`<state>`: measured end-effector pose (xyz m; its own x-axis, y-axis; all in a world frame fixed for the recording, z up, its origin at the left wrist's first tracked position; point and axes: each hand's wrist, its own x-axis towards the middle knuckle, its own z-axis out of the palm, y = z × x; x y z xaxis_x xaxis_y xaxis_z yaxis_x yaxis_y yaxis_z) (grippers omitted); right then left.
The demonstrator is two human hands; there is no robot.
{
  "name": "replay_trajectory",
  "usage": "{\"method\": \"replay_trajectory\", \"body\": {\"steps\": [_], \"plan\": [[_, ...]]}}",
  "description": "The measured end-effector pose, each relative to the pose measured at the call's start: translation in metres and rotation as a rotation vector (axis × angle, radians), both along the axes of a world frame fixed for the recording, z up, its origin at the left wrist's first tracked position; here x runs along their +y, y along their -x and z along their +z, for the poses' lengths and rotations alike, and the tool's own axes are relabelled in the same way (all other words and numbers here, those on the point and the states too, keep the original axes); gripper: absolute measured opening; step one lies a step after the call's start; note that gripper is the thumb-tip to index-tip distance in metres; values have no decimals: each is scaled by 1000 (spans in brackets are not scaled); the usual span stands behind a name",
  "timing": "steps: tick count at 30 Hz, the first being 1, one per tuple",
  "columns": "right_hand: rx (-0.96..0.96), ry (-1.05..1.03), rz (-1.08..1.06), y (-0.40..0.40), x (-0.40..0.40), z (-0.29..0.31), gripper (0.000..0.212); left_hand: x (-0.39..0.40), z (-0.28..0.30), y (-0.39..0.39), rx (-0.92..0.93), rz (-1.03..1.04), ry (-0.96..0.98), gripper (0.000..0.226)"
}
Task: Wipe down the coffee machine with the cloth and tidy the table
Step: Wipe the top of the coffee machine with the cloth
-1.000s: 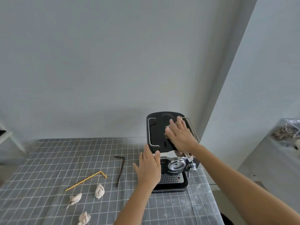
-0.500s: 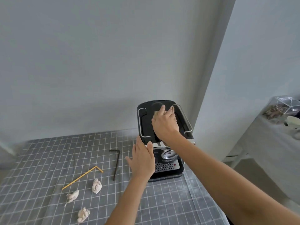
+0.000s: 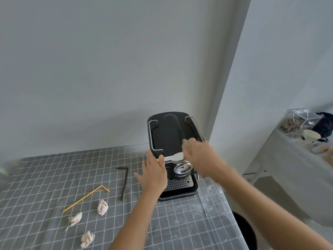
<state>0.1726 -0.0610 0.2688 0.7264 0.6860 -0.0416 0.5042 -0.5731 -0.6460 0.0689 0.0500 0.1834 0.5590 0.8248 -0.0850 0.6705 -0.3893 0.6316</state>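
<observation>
A black coffee machine (image 3: 167, 136) with chrome rails and a round gauge stands at the table's back right corner. My left hand (image 3: 154, 173) lies flat against its left front side, fingers together, holding nothing. My right hand (image 3: 199, 152), blurred by motion, presses a whitish cloth (image 3: 177, 156) onto the front edge of the machine's top. Only a small part of the cloth shows under my fingers.
On the grey checked tablecloth (image 3: 45, 177) lie a yellow bent straw (image 3: 86, 197), a dark bent straw (image 3: 124, 183) and three crumpled paper wads (image 3: 102, 207). A dark round bin (image 3: 245, 230) stands below the table's right edge. A side table (image 3: 288, 159) with clutter is at right.
My right hand has slid the cloth from the back middle of the machine's top toward its front right edge. The left hand stays against the machine's side. The view has shifted.
</observation>
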Motion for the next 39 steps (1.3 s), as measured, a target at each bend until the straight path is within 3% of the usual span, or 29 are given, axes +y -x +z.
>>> {"method": "replay_trajectory", "body": {"steps": [1,3,5,7,9,12,15,22,30,32,36,39], "plan": [[71,-39,-31,-6,-7,19,17,0,0,0,4,-5,1,64],[43,-171,-139,-22,-14,46,37,1,0,-1,9,-5,1,64],[-66,-305,-266,-40,-3,55,38,1,1,-2,6,-4,-4,64],[-164,-264,-249,-44,20,44,34,2,-1,-1,-2,-8,-11,64],[-142,-128,-134,-40,49,19,35,3,-3,-1,-11,-15,-10,67],[-217,108,29,-30,81,-27,50,5,-5,-3,-25,-5,-6,67],[-346,122,68,-27,83,-40,60,7,-8,-4,-29,9,-13,71],[-419,-94,141,0,40,-44,45,7,-15,-5,-34,31,10,63],[-409,-139,156,14,-11,-55,32,6,-11,-4,-36,37,-4,60],[-290,-163,136,11,-29,-45,20,6,-11,-4,-39,28,-6,61],[184,-430,-40,-14,-41,-5,26,4,-7,-5,-17,31,8,64],[661,-680,-130,-33,-42,8,25,5,-4,-7,-20,38,15,68]]}}
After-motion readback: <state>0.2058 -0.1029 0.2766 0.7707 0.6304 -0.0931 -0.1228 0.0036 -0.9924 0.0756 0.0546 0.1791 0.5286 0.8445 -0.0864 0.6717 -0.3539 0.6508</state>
